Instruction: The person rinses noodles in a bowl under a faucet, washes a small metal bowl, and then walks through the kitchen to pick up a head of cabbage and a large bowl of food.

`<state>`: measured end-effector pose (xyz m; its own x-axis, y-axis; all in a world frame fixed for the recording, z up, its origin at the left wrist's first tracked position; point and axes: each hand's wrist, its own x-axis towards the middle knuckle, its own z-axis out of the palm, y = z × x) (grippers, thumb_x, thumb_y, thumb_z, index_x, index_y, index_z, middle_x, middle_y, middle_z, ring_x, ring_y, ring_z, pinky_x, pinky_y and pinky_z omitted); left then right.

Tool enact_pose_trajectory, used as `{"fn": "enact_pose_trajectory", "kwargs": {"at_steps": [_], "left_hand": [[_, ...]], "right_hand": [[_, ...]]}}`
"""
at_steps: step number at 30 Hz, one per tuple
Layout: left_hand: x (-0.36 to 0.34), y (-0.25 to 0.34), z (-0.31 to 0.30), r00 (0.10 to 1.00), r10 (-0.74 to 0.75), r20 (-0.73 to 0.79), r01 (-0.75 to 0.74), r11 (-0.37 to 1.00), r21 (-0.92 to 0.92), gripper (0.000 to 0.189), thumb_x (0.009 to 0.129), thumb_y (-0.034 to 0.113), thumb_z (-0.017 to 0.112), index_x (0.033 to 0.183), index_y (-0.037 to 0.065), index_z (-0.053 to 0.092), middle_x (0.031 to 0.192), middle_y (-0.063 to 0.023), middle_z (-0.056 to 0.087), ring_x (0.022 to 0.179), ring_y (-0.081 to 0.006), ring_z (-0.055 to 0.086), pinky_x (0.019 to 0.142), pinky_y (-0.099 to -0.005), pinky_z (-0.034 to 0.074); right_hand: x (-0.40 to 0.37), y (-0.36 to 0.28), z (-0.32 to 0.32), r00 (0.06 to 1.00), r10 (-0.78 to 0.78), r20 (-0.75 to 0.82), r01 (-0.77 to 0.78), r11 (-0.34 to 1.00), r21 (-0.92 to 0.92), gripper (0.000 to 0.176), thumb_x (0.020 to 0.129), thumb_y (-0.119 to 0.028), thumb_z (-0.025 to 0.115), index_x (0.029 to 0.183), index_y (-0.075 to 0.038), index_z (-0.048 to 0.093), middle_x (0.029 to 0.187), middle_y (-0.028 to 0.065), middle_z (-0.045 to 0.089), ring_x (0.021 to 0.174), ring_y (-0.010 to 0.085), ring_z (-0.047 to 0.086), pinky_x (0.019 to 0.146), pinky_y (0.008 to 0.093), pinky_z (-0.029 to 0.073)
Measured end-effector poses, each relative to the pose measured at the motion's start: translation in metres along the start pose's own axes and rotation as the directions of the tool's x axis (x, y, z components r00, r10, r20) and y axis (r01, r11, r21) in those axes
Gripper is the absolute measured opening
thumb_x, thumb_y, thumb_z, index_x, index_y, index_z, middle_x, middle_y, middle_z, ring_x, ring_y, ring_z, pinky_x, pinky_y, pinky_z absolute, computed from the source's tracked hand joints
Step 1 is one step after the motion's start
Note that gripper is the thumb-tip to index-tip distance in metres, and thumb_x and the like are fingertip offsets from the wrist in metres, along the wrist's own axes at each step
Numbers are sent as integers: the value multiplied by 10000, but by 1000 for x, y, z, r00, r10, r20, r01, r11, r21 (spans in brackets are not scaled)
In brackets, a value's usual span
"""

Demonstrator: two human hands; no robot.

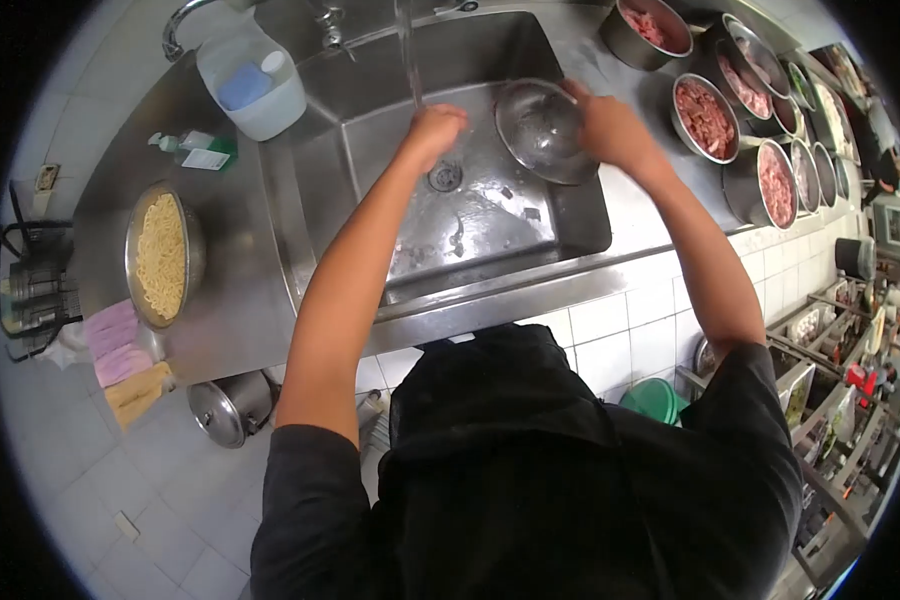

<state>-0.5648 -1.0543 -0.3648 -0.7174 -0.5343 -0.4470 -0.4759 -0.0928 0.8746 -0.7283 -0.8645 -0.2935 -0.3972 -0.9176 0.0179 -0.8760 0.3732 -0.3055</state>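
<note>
Over the steel sink [370, 150], my left hand [436, 132] is under the stream of water from the tap, its fingers drawn together; whether anything small is in them cannot be made out. My right hand [610, 130] grips the rim of a round metal bowl [542, 130], tilted above the right side of the basin. The inside of the bowl looks wet and shiny. Below and between the hands lies the drain [445, 176], with small dark scraps on the wet sink floor.
Left of the sink are a plastic tub [270, 105] with a blue sponge, a green soap bottle [207, 150], a bowl of noodles [162, 255] and cloths [118, 343]. Several metal pots of raw meat [705, 118] line the right counter. A lidded pot [220, 413] stands below.
</note>
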Motion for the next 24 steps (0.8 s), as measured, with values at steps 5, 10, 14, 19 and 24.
{"fn": "enact_pose_trajectory", "kwargs": {"at_steps": [5, 10, 14, 19, 24], "left_hand": [[3, -12, 13, 993, -87, 82, 93, 994, -65, 234, 787, 176, 563, 979, 43, 567, 842, -45, 570, 730, -137, 516, 660, -276, 448], [4, -18, -10, 985, -170, 25, 172, 981, -90, 218, 797, 189, 562, 971, 58, 574, 845, -45, 574, 718, -143, 524, 670, -288, 449], [-11, -25, -34, 987, -116, -109, 92, 976, -198, 161, 800, 153, 523, 874, 16, 564, 738, -49, 562, 613, -128, 520, 517, -254, 421], [-50, -42, -73, 943, -203, -264, 30, 842, -539, 308, 852, 299, 468, 939, 6, 508, 835, -124, 555, 694, -212, 571, 629, -356, 505], [-87, -59, -94, 935, -197, -293, 33, 875, -483, 282, 836, 245, 516, 976, 1, 505, 878, -124, 549, 755, -208, 564, 675, -337, 494]], "right_hand": [[-37, -42, -4, 976, 215, 14, -202, 934, -295, 613, 725, -54, 493, 1287, -207, 305, 969, 216, 515, 698, 407, 582, 628, 470, 482], [-14, -34, 2, 969, 235, -81, -247, 944, -219, 595, 712, -42, 494, 1269, -156, 318, 957, 242, 521, 705, 413, 577, 634, 481, 477], [25, -40, 26, 972, 227, -53, -192, 910, 368, 479, 720, -72, 490, 1189, -40, 405, 810, 196, 586, 601, 290, 600, 518, 390, 499], [57, -79, 59, 916, 201, 347, -401, 461, 792, 401, 746, -63, 441, 1138, 21, 445, 692, 106, 585, 447, 151, 542, 378, 264, 431], [63, -85, 72, 902, 159, 402, -428, 454, 781, 437, 728, -36, 446, 1160, 23, 420, 666, 111, 572, 442, 136, 531, 376, 256, 419]]}}
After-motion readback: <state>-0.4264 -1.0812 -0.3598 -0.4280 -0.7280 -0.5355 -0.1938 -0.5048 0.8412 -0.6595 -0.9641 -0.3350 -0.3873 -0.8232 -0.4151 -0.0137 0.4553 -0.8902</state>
